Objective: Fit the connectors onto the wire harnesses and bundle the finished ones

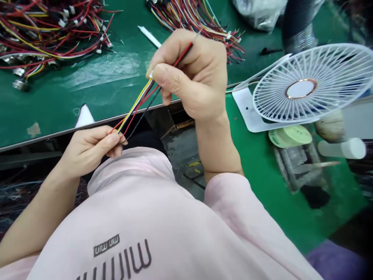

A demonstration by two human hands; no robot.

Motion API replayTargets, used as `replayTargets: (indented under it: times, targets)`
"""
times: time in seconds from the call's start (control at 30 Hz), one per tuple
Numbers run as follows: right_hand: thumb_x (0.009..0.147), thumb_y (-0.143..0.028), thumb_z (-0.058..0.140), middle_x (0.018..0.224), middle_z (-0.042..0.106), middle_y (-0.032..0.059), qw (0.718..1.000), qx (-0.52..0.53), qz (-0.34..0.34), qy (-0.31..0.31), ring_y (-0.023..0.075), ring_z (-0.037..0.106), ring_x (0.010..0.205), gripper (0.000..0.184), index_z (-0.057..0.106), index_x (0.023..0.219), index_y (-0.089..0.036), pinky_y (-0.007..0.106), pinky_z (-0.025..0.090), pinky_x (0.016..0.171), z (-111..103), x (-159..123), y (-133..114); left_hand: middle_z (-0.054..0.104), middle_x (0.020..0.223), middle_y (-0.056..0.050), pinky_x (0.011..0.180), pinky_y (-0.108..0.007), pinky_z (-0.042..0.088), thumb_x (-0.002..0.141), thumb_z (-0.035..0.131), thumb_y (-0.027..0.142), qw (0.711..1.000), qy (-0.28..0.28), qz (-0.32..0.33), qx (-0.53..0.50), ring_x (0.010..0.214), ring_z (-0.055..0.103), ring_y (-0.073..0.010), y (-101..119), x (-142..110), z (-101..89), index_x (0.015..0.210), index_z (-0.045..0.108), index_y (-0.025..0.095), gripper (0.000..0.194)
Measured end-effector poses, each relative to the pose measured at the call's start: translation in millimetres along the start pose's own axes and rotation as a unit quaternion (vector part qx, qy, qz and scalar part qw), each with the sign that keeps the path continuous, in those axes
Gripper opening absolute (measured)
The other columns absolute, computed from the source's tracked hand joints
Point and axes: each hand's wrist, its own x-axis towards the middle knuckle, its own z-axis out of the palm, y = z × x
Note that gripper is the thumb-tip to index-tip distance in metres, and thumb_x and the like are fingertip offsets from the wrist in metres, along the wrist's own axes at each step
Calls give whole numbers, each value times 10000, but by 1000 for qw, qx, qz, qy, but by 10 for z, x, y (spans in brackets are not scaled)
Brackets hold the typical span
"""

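Observation:
A wire harness point(136, 104) with yellow, white, red and black strands stretches between my two hands above the table's front edge. My left hand point(94, 146) pinches its lower end, and whatever sits inside those fingers is hidden. Higher up and to the right, my right hand point(190, 74) is closed on the other end. A small white connector point(151, 74) peeks out between its thumb and forefinger. Red and black wire ends point(184, 53) stick out above the right hand's fingers.
Piles of similar wire harnesses lie at the back left point(58, 35) and back centre point(198, 19) of the green table point(52, 105). A white pen-like stick point(149, 36) lies behind my right hand. On the right stand a white fan point(311, 83) and a pale green round object point(290, 136).

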Motion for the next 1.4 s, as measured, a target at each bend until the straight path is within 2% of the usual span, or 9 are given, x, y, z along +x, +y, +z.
replayTargets:
  times: [0.13,0.2,0.27,0.4,0.6,0.8,0.97,1.2,1.4]
  targets:
    - [933,-451,303,725,550,-106,995,63,5,74,-49,587,529,422,592,838,-158,108,482,516,-147,32,181,693,653,10,553,-262,518,881,620,339,999,13,-1,47,576,613,-133,-16,28,-66,785,724,237,175]
    - [915,-365,533,717,578,-92,987,120,21,106,-14,564,511,202,611,816,-207,89,471,477,-201,58,268,683,636,1,548,-242,502,887,620,328,998,15,17,65,553,597,-118,13,52,-117,767,724,200,204]
    - [897,-256,612,691,574,-79,973,192,11,126,13,535,495,114,623,790,-220,116,453,434,-238,102,341,667,614,0,530,-221,483,896,615,323,997,17,28,70,535,575,-103,60,89,-144,751,725,186,228]
    - [859,-242,678,628,545,-60,948,287,-13,135,35,488,453,153,630,719,-202,156,433,387,-272,154,466,652,594,-3,470,-191,444,908,597,354,999,1,4,37,493,545,-84,121,178,-71,783,728,183,249]
    - [757,-450,760,525,501,-73,934,300,112,159,38,471,397,312,611,693,-184,160,405,375,-233,-3,732,681,694,-17,471,-167,423,890,607,361,994,-79,-47,-62,492,517,-62,49,232,165,1186,648,152,365]
    - [662,-436,828,490,545,-71,908,335,170,184,37,486,367,345,629,673,-155,151,374,360,-178,-78,829,637,632,-9,456,-170,380,869,594,456,990,-75,-52,-104,457,477,-59,26,300,337,1135,638,103,444]
    - [629,-421,837,470,537,-71,897,353,200,175,46,478,361,340,636,665,-149,159,377,354,-186,-19,766,637,664,1,476,-164,378,875,590,464,991,-104,-36,-70,486,492,-56,97,480,306,1115,636,131,413]
    - [656,-428,812,480,521,-72,908,337,169,181,43,455,374,320,626,671,-168,163,375,363,-194,168,728,636,639,-18,513,-188,425,904,531,497,993,-109,-30,-41,526,536,-82,107,493,215,830,658,129,396]
    - [743,-422,726,524,488,-65,923,273,158,219,61,448,400,279,578,699,-190,196,399,393,-394,371,1102,627,698,-2,474,-181,396,910,522,436,993,-98,-30,-62,488,494,-65,270,650,105,1188,605,129,422]
